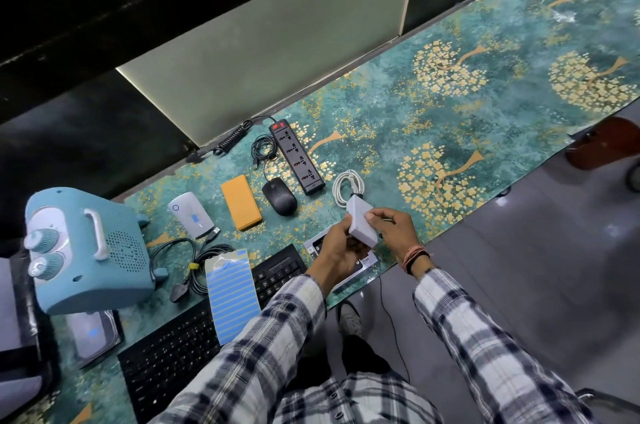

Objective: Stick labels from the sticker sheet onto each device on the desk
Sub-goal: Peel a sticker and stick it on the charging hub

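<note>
Now, white boxy charger (362,222), both hands gripping

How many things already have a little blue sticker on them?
2 that I can see: the white oval device left of the orange one, and the silver device under the blue heater. Others may carry stickers on hidden sides.

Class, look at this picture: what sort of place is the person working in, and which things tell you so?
Probably an office or computer workstation: a long desk holds a black keyboard, a mouse and a power strip, with partition panels behind the desk.
</note>
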